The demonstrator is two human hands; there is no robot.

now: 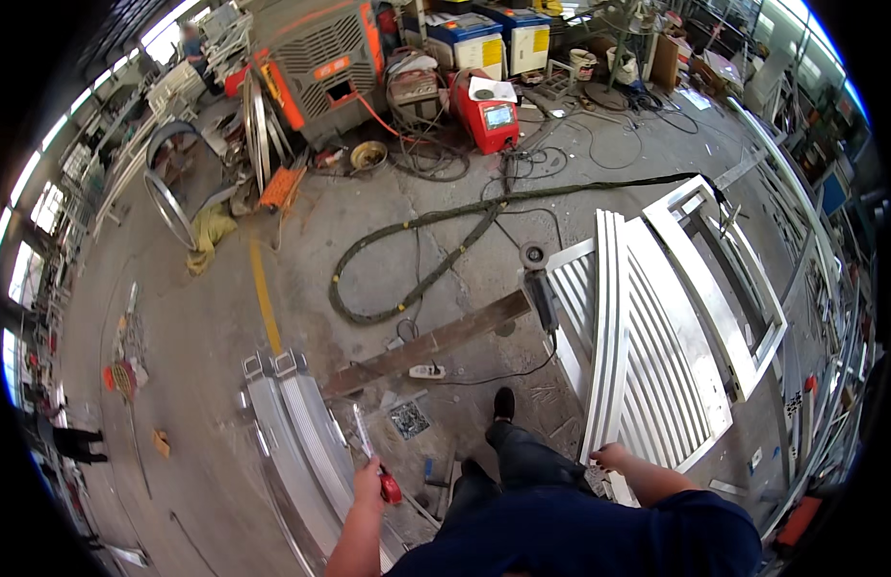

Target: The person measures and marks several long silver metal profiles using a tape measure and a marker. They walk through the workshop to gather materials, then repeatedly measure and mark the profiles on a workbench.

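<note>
My left hand (pixel 369 473) is closed round a red tool (pixel 390 489) with a narrow pale strip reaching forward from it; its exact kind is hard to make out. Close by on the left lie curved silver metal profiles (pixel 293 409) with square open ends. My right hand (pixel 611 457) has its fingers curled at the near end of a long, ribbed aluminium profile (pixel 607 327); whatever they pinch is hidden. That profile lies across a slatted aluminium panel (pixel 662 337). An angle grinder (pixel 540 293) rests by the panel's left edge.
A white power strip (pixel 427 371) and a brown metal bar (pixel 436 341) lie ahead of my feet. Beyond them a thick cable (pixel 369 315) loops over the floor towards a red machine (pixel 486 120). An open aluminium frame (pixel 744 288) lies at the right. Far left, a person (pixel 75 442) stands.
</note>
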